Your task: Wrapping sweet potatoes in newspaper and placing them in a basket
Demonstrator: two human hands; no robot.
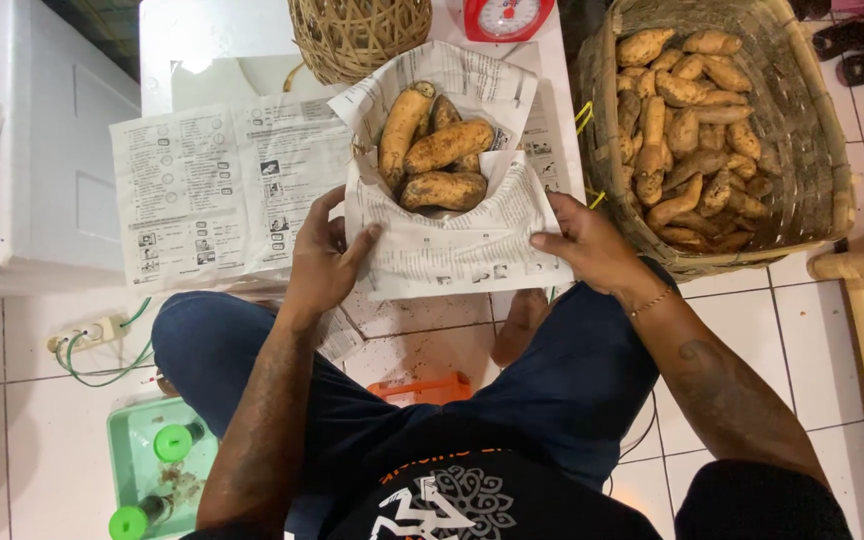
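From the head camera I am looking down at both hands working a sheet of newspaper wrap (457, 245) around a small batch of sweet potatoes (437, 150) on the white table (192, 40). The left hand (324, 262) is pinching the lower left edge of the paper, thumb on top and fingers tucked under. The right hand (584, 245) is lying flatter, fingers spread and pressing the lower right flap down. The tubers are sitting in the open top of the paper, about four showing, leaning against the back fold.

I judge the bundle is being folded shut, front flaps first. The next move, as I read it, calls for keeping the paper taut while the sides come over, since the load is heavy and the paper thin; a loose grip could let a tuber slide out.

To the right a large woven basket (832, 130) is holding many more sweet potatoes. Another printed sheet (212, 190) is lying flat beside the wrap. A smaller wicker basket (357, 35) and a red kitchen scale (507, 18) are cut off by the top edge. I cannot tell what is beneath the tubers inside the wrap, and the left fingertips are hidden under the paper. A green tray (137, 450) on the floor is partly covered by my knee.
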